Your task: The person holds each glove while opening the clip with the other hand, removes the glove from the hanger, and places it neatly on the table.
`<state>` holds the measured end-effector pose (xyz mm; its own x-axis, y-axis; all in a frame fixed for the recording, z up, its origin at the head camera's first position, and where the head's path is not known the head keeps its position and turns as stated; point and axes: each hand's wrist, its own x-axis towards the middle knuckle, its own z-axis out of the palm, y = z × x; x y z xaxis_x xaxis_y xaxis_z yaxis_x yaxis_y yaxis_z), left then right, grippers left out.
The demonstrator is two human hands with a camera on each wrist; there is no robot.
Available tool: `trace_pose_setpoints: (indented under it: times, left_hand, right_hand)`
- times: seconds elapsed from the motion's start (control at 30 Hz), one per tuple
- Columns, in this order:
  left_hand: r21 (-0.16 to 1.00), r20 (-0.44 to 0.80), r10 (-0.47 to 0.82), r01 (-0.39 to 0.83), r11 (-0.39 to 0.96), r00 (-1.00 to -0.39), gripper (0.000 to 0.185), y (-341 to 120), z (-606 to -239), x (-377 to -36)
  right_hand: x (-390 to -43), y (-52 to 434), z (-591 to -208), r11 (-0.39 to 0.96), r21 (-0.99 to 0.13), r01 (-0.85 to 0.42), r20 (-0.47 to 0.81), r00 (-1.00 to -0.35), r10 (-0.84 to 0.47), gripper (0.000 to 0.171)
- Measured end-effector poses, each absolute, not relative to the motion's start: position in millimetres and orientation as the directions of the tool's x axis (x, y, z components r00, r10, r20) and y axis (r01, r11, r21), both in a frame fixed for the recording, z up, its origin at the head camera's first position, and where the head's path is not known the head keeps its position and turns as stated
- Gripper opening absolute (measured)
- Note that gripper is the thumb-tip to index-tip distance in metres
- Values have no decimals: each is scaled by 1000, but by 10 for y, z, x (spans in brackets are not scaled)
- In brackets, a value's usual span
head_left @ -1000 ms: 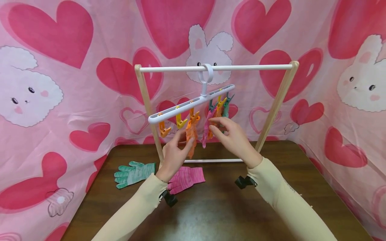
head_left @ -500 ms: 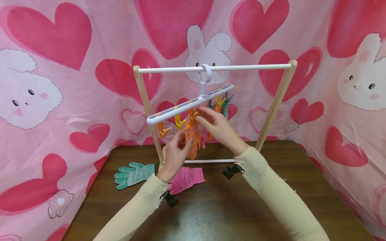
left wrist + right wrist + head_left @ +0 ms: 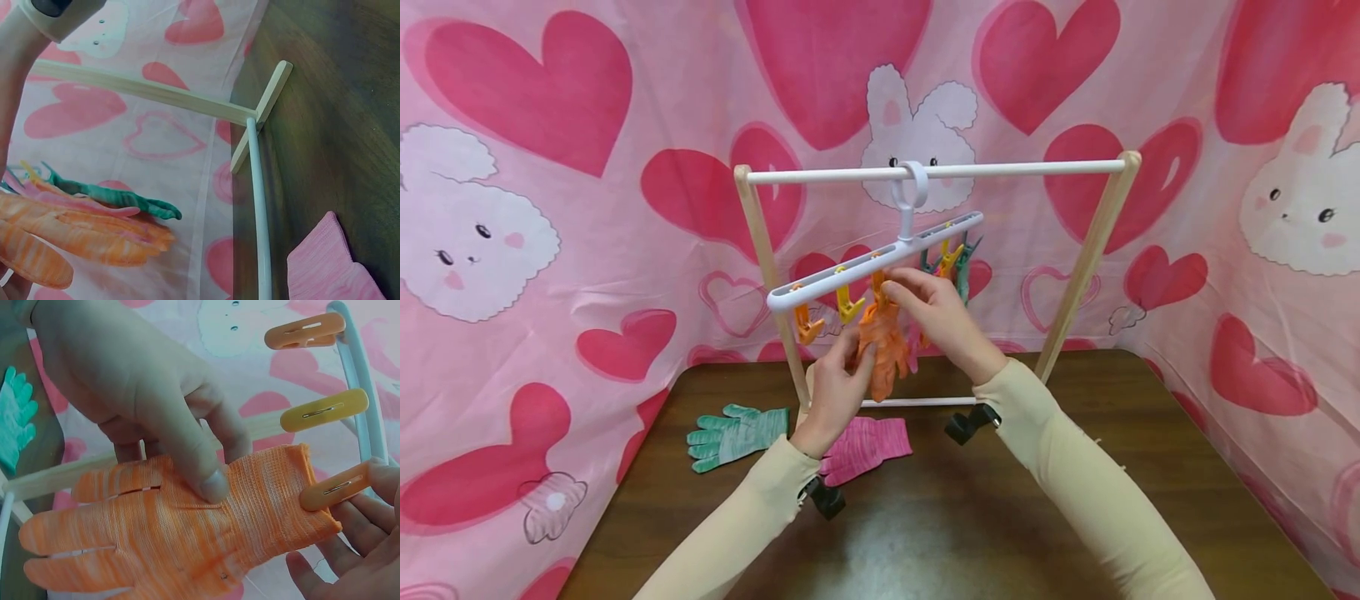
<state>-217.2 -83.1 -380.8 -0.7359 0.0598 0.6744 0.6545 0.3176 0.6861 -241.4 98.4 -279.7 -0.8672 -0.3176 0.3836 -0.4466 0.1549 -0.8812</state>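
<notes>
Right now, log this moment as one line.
left hand: pinches orange knitted glove | right hand: touches orange plastic clip | clip: on glove's cuff

Left hand pinches orange knit glove; right hand on orange plastic clip at its top, under pale plastic hanger hooked over white rod. Green knit glove, pink knit glove flat on brown table.

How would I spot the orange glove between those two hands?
Find the rack on the table, then the white hanger on its top bar. Near the hanger's middle, an orange clip holds the orange glove. Unlike the gloves hanging behind it, this one is pinched by the left hand.
</notes>
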Motion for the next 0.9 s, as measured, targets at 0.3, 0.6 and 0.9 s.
trace_pose_setpoints:
  times: [0.3, 0.6, 0.9]
  left_hand:
    - [693, 677, 62, 663, 285, -734, 23, -814, -3813, -2157]
    - [704, 655, 78, 645, 298, -751, 30, -836, -3793, -2111]
    - [722, 641, 91, 639, 263, -762, 26, -877, -3894, -2101]
  right_hand:
    - [-2406, 967, -2774, 77, -909, -409, 368, -877, -309, 33]
    - [-2410, 935, -2771, 81, -907, -414, 373, -877, -303, 33]
    - [-2413, 919, -2782, 57, -908, -414, 381, -876, -296, 33]
